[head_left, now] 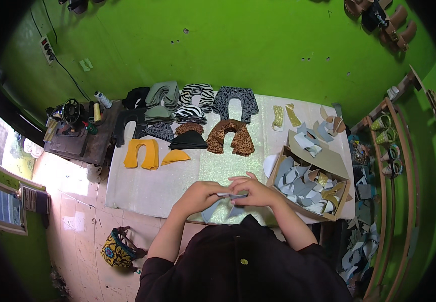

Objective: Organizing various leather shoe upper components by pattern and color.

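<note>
Black shirt (243, 251), table's (140, 189) near edge. Left hand (203, 196), right hand (254, 192): fingers pinched together on grey piece (210, 212) above that edge, apparently unfinished. Sorted stacks (191, 111), far-left corner: seemingly done. Loose boxed pieces (289, 182), near-right corner: apparently unsorted.

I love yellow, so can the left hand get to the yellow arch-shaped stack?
Probably yes: only tabletop seems to lie between the left hand and the yellow arch-shaped stack. But that hand is holding a grey piece, so it would likely need freeing first.
</note>
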{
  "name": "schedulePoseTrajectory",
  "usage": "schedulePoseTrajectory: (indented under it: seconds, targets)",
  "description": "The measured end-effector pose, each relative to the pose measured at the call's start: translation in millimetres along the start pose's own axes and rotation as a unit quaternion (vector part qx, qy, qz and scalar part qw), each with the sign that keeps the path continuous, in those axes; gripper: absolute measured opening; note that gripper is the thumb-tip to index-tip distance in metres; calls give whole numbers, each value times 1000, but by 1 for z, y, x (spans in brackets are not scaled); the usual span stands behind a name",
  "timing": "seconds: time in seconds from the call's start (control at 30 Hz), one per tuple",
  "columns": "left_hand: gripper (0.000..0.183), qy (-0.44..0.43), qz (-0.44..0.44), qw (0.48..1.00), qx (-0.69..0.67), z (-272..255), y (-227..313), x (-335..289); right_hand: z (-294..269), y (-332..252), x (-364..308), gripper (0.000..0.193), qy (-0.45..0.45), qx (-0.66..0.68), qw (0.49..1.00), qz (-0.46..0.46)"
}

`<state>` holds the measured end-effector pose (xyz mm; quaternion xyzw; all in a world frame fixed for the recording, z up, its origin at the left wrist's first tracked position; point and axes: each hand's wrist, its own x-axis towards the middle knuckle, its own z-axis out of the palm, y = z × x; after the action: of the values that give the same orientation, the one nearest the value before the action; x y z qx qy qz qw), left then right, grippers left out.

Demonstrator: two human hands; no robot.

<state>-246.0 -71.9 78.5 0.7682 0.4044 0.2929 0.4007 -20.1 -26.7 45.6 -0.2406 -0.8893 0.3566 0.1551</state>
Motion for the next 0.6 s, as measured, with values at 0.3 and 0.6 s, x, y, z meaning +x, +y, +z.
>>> schedulePoseTrajectory:
  seconds: [0.3, 0.6]
  targets:
    - [26, 172, -187, 965, -72, 56, -76, -15, 55, 55, -25, 24, 123, 332, 897, 265]
    - [43, 186, -109, 948, 234, 88, -113, -8, 84, 41, -13, 51, 186, -230, 930, 218]
